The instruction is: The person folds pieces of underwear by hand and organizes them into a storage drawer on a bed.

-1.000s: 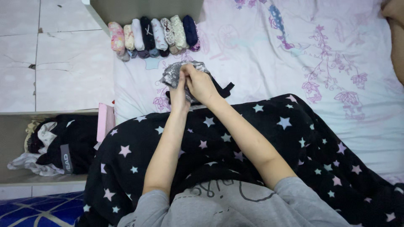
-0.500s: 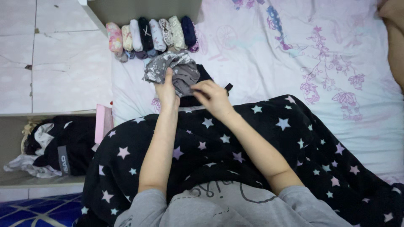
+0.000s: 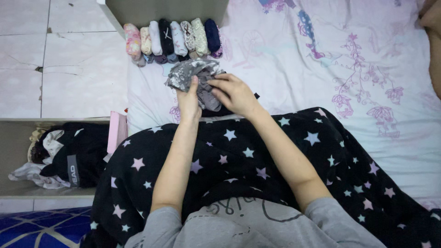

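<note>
A small grey patterned garment [image 3: 190, 73] is bunched on the bed in front of me. My left hand [image 3: 189, 101] grips its near side with the thumb up on the cloth. My right hand [image 3: 234, 94] presses and pinches its right part. Under both hands lies a black garment [image 3: 220, 110], mostly hidden. A row of several rolled small garments [image 3: 172, 39], pink, white, black, patterned and navy, stands just beyond the grey one.
White bedsheet [image 3: 321, 59] with purple flower print spreads to the right. A black blanket with stars [image 3: 257, 156] covers my lap. An open drawer [image 3: 27, 193] at left holds dark and white clothes. A pink flat item [image 3: 115, 131] leans at the bed's edge.
The grey garment was opened out by my left hand while my right hand drew away; now my right hand is back on it, folding it smaller.
</note>
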